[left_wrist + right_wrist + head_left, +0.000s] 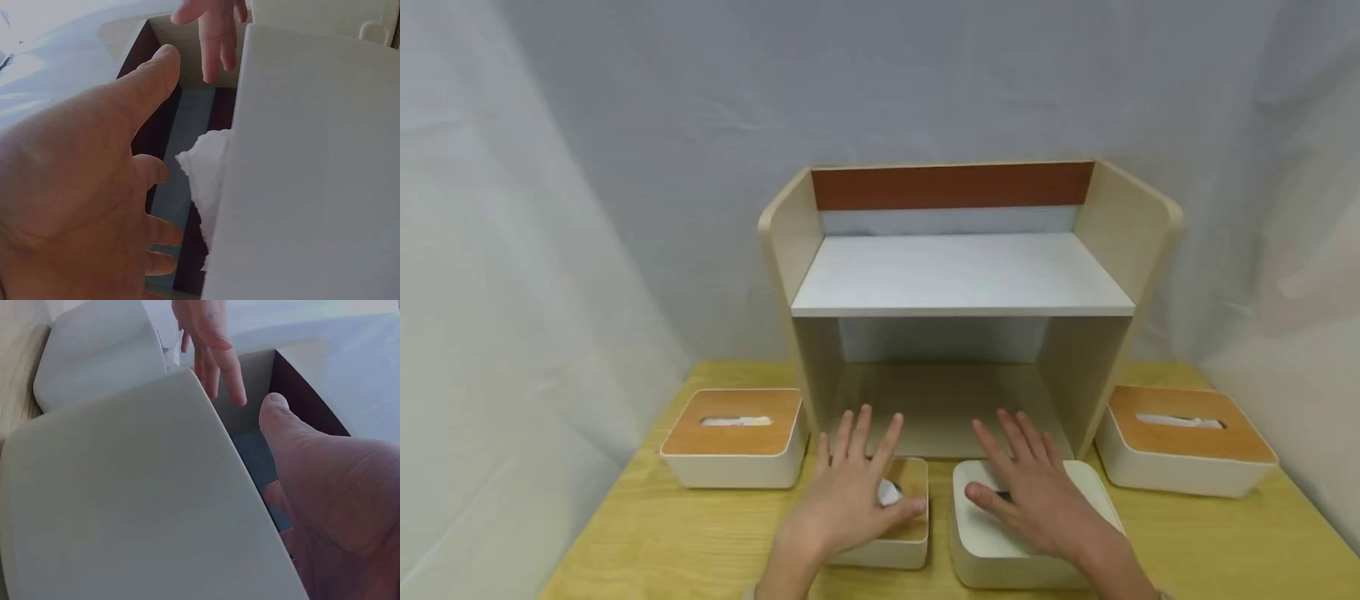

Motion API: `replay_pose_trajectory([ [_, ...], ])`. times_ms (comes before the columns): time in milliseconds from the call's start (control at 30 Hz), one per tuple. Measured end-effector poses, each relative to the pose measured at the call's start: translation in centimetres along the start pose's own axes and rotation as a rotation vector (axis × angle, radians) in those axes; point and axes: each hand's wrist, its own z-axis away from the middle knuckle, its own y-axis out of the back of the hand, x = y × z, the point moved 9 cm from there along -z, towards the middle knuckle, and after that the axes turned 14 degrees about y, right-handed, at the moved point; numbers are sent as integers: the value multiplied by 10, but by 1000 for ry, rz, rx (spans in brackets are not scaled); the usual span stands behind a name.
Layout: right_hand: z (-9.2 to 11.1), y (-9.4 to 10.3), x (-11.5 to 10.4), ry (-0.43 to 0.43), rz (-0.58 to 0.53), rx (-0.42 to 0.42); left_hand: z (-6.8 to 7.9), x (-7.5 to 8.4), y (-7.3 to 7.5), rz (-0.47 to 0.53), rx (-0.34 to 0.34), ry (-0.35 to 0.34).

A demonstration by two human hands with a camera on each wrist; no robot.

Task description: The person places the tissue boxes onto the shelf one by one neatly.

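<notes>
My left hand (853, 492) is held over a small tissue box (887, 554) with a wood-toned lid, fingers spread and straight. Beside the thumb a white tissue (889, 493) sticks up from the lid; it also shows at the box edge in the left wrist view (209, 175). Over a larger cream box (981, 533) with a pale lid hovers my right hand (1033, 492), its fingers likewise spread. A dark opening in that lid is partly hidden by the thumb. Neither hand grips anything. In the right wrist view the cream box's side (137, 487) fills much of the frame.
Behind the boxes stands a two-level desk shelf (962, 275) with a white upper board and a brown back strip. A wood-lidded tissue box (733, 471) sits left of it, another (1180, 475) right. All rest on a yellow wooden table (685, 542); pale cloth hangs around.
</notes>
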Motion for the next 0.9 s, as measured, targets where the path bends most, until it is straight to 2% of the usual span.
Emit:
replay_pose_trajectory([
  [233, 7, -6, -10, 26, -129, 65, 4, -3, -9, 29, -19, -4],
  [433, 7, -10, -16, 44, -269, 96, 4, -7, -8, 92, -43, -3],
  [600, 4, -15, -19, -22, -448, 104, 1, -18, -3, 165, -70, 27],
  [700, -2, -17, -24, -79, -594, 146, -1, -28, 3, 203, -87, 43],
  [800, -9, -19, -34, -113, -821, 217, -1, -38, 9, 244, -116, 60],
  [900, -13, -28, -45, -163, -1030, 249, 0, -48, 11, 267, -148, 73],
])
